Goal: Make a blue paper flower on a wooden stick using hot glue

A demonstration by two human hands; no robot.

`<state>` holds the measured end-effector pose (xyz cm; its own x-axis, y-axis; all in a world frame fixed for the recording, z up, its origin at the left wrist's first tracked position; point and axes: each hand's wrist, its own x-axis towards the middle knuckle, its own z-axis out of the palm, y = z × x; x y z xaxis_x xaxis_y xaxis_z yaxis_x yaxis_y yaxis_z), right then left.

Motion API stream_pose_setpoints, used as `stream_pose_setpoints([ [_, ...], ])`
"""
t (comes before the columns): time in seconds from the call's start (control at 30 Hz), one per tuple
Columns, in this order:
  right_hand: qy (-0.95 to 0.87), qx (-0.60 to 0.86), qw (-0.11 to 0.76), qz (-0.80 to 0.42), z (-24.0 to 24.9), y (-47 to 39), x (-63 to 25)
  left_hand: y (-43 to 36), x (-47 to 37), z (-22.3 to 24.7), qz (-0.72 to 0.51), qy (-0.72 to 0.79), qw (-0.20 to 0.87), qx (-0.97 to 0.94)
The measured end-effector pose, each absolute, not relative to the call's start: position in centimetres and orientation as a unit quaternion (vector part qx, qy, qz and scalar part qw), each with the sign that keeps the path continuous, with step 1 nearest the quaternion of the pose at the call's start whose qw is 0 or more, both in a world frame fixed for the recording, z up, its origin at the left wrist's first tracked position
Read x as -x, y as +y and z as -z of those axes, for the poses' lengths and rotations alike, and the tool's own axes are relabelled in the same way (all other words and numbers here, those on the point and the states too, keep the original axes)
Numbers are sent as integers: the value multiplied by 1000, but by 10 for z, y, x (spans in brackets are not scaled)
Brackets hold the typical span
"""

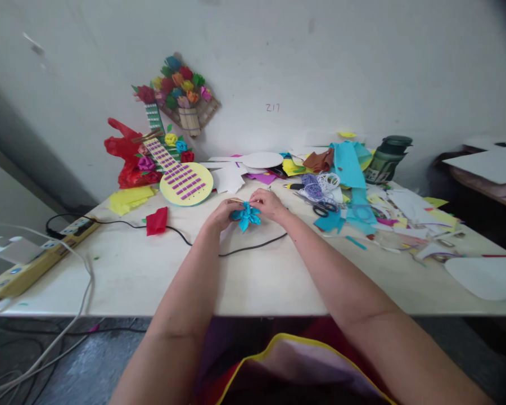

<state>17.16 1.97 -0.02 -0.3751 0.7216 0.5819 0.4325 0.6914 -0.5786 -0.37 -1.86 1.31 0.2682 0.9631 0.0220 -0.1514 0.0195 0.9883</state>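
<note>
Both my hands meet over the middle of the table around a blue paper flower point(248, 217) with pointed petals. My left hand point(226, 212) is closed on the flower's left side, and a thin tan strip shows near its fingertips. From the right, my right hand point(268, 203) pinches at the flower's upper edge; whether it grips a petal or something smaller is hidden by the fingers. A black cord point(253, 247) runs across the table just below the flower. To the left lies a folded piece of red crepe paper point(157, 221).
A yellow banjo-shaped craft point(186, 184) leans at back left, near yellow paper point(130, 200). Scissors point(325, 208), yarn point(320, 187), blue crepe paper point(349, 163) and paper scraps crowd the right. A dark green bottle point(388, 160) stands behind. A power strip point(46, 256) lies at far left.
</note>
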Motion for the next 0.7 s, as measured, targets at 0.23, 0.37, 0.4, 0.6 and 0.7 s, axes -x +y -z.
stream_pose_setpoints([
  [0.23,-809,383,416,-162,-4,17,-174,-20,3,-15,-453,394,591,-539],
  [0.37,-808,382,416,-166,-4,16,-175,-19,3,-15,-449,397,580,-552],
  [0.4,-809,375,421,-168,-4,16,-175,-18,4,-15,-449,396,578,-555],
  [0.6,-797,351,456,-183,1,21,-175,-17,5,-13,-443,384,580,-565],
  [0.7,-797,339,463,-189,2,23,-175,-18,5,-13,-447,386,585,-555],
])
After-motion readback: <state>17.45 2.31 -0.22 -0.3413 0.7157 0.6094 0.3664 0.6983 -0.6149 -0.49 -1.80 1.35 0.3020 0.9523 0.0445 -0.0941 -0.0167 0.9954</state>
